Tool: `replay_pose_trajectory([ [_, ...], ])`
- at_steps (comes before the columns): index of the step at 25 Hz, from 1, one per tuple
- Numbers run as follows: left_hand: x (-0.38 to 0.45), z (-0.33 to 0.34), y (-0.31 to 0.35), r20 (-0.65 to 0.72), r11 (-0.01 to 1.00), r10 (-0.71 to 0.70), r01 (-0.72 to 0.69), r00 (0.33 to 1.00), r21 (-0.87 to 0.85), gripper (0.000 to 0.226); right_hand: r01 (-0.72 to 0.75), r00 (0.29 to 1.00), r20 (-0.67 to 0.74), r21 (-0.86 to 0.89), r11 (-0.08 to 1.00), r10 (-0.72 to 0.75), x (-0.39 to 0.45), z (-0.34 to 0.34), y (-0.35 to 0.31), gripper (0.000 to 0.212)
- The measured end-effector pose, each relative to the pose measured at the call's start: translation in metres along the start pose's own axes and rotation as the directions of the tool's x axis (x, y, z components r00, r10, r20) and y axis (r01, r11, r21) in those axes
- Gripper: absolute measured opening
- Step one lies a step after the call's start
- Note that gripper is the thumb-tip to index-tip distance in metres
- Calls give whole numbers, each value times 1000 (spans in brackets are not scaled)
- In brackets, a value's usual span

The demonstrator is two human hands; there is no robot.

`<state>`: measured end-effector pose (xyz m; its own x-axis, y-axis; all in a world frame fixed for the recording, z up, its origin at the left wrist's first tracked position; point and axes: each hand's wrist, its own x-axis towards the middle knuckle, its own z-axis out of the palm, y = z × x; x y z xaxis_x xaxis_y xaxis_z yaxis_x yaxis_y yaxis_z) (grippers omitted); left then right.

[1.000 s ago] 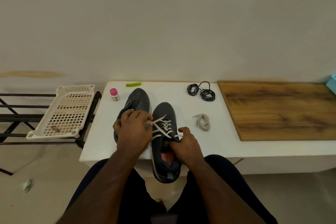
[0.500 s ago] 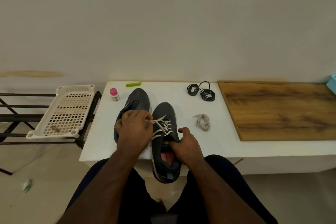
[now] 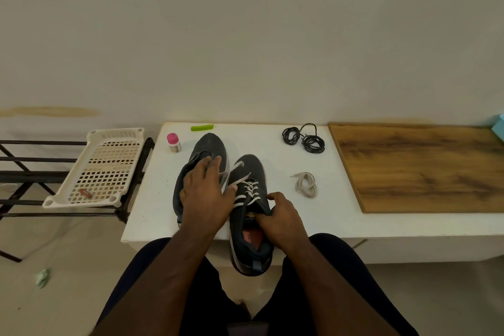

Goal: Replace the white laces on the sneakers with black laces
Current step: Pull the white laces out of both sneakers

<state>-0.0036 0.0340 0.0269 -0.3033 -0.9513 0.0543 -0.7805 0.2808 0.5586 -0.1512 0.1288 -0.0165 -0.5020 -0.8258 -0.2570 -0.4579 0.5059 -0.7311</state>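
Observation:
Two dark sneakers stand on the white table (image 3: 272, 144). The left sneaker (image 3: 210, 147) shows no lace. The right sneaker (image 3: 252, 166) has a white lace (image 3: 249, 188) threaded through its eyelets, and its heel hangs over the table's front edge. My left hand (image 3: 204, 196) lies over the left sneaker and pinches a strand of that white lace, drawn out to the left and blurred. My right hand (image 3: 282, 217) grips the right sneaker's collar beside the tongue. Coiled black laces (image 3: 304, 139) lie at the back of the table. A loose white lace (image 3: 306, 184) lies to the right of the sneakers.
A wooden board (image 3: 422, 166) covers the table's right part. A pink-capped bottle (image 3: 174, 142) and a green clip (image 3: 201, 127) sit at the back left. A white perforated tray (image 3: 101, 166) rests on a black rack to the left. My knees are below the table edge.
My left hand has moved up and away over the left sneaker, drawing the white lace strand out to the left. My right hand keeps its hold on the right sneaker.

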Motion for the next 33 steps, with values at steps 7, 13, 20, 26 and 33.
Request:
replay_pose_trajectory([
  [7, -18, 7, 4, 306, 1000, 9, 0, 952, -29, 21, 400, 897, -142, -146, 905, -420, -3, -2, -10, 34],
  [13, -12, 7, 3, 339, 999, -35, 45, 940, -21, 15, 376, 885, -219, -184, 908, -411, -1, 8, -15, 13],
  [20, -13, 8, 4, 313, 1000, -7, 11, 950, -11, 16, 381, 912, -172, 12, 925, -373, 1, -2, -7, 38],
  [26, -12, 10, 0, 314, 999, -11, 22, 949, -30, 15, 286, 902, -363, 96, 953, -234, 1, 0, -10, 7],
  [33, -13, 9, 1, 317, 1000, 0, 7, 948, -18, 16, 399, 892, -121, -242, 884, -436, -3, 3, -11, 22],
])
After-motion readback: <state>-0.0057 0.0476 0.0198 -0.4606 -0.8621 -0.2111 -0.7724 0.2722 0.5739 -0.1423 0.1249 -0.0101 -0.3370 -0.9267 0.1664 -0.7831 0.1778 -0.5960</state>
